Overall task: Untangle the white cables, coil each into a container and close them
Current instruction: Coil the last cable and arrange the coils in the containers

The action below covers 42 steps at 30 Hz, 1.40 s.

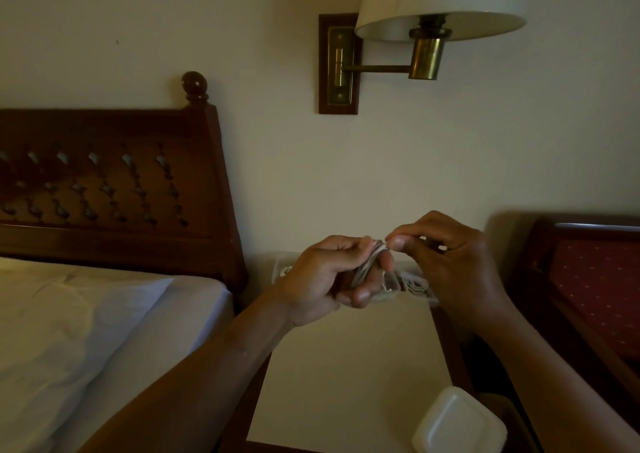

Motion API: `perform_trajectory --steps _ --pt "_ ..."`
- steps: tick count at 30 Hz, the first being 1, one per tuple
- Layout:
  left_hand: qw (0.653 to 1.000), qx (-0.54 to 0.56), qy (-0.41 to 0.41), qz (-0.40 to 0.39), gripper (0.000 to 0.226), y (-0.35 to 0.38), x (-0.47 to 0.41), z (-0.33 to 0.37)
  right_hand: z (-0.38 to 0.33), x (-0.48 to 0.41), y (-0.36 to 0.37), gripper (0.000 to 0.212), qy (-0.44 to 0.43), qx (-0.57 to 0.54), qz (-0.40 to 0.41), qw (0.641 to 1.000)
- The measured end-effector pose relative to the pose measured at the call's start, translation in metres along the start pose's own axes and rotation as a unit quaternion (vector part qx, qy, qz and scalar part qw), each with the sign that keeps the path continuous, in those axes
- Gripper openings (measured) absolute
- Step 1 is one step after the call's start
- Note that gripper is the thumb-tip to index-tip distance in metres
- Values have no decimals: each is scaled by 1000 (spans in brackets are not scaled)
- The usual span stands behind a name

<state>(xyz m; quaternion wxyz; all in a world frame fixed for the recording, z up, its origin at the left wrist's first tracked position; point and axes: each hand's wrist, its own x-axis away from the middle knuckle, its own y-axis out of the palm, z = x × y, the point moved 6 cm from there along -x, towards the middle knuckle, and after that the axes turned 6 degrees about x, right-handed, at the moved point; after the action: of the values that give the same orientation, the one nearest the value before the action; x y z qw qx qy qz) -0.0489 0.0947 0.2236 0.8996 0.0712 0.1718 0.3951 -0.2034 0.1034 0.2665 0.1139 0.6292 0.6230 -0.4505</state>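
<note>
The left grip (pixel 329 272) is clenched round a coil of white cable (pixel 369 262), the loops wound over its fingers; the right grip (pixel 450 258) pinches a strand at the top of that coil between thumb and fingertip; both hang in the air above the far end of the surface (pixel 346 366). Behind them, partly hidden by the fingers, a clear container (pixel 396 284) lies close to the wall with more pale cable looped in it; a white square container (pixel 457 421) sits at the near right corner, well apart. The surface is pale, edged in dark wood; to the left a bed (pixel 86 331) with white sheets and a carved headboard (pixel 104 182); to the right a red-upholstered chair (pixel 595 279); above, a brass wall lamp (pixel 426 20), cream-shaded; the room is dim.
</note>
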Motion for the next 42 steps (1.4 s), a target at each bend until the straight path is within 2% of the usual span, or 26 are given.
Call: perform_trajectory --steps 4,6,9,11,14,16,18,21,23,25,27,30,34,36,39,40,42 --pt "988 147 55 6 23 15 -1 4 17 10 17 14 87 -68 61 992" --pt "969 223 103 4 18 21 -1 11 24 20 33 21 142 -84 59 985" --pt "961 221 161 45 24 21 -3 17 20 38 55 42 142 -50 24 988" --pt "972 133 179 72 25 19 -4 17 13 45 62 45 114 -18 2 993" --pt "975 -54 179 121 22 10 -5 16 8 56 70 22 103 36 -65 992" --pt "942 -243 168 160 23 -2 -4 18 4 63 68 19 98 86 -94 987" --pt "901 -385 127 153 23 -10 -3 15 -5 61 57 18 72 134 -96 984" --pt "888 -448 43 90 23 -14 -1 3 -14 49 41 19 12 207 -105 973" --pt "884 -461 0 74 28 -17 1 -1 -17 41 36 17 -23 204 -127 970" --pt "893 -445 -29 66 39 -17 4 -3 -20 37 33 16 -65 198 -162 965" --pt "922 -381 -44 54 51 -17 7 -5 -24 32 32 24 -117 239 -191 945" --pt "965 -254 -52 26 54 -17 11 -3 -31 24 24 34 -205 297 -152 920" --pt "985 -155 -80 -11 42 -18 16 -1 -34 21 19 21 -290 329 -88 894" --pt "990 -117 -72 -6 39 -20 19 0 -29 20 23 23 -280 330 -103 895" --pt "997 -38 -66 31 39 -27 22 2 -11 20 40 63 -189 341 -178 903" --pt "997 -14 -70 42 40 -28 23 2 -5 20 43 64 -148 320 -188 917" --pt "995 41 -78 45 41 -24 23 0 3 17 40 48 -46 203 -155 966"
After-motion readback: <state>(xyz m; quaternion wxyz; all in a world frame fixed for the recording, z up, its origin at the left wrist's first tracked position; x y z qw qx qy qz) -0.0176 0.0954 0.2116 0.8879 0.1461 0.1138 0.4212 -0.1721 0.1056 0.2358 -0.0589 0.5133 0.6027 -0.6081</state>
